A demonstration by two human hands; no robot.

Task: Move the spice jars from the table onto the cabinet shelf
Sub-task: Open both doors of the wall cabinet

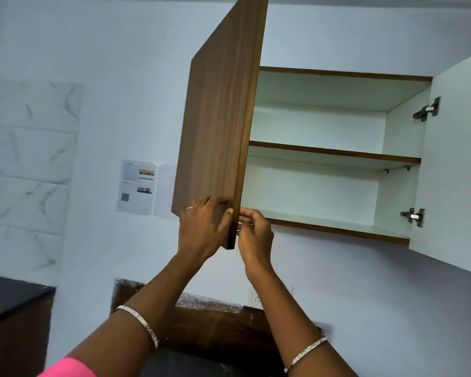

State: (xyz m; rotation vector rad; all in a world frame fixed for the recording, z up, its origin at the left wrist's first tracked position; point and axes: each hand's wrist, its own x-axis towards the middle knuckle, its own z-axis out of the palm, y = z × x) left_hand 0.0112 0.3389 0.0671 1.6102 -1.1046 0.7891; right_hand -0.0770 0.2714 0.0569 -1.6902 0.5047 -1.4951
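A wall cabinet hangs above me with both doors swung out. Its left door (218, 126) is brown wood grain, seen nearly edge on. My left hand (204, 229) grips the door's lower corner, fingers on the outer face and thumb on the edge. My right hand (254, 235) holds the same corner from the inner side, fingers curled at the edge. Inside are a white middle shelf (335, 153) and a white bottom shelf (324, 223), both bare. No spice jars or table are in view.
The right door (457, 164) stands open, white inside, with two metal hinges (427, 108). Printed sheets (138, 186) are taped to the pale wall. A dark counter (11, 297) sits at lower left and a brown backsplash strip (210, 319) lies below my arms.
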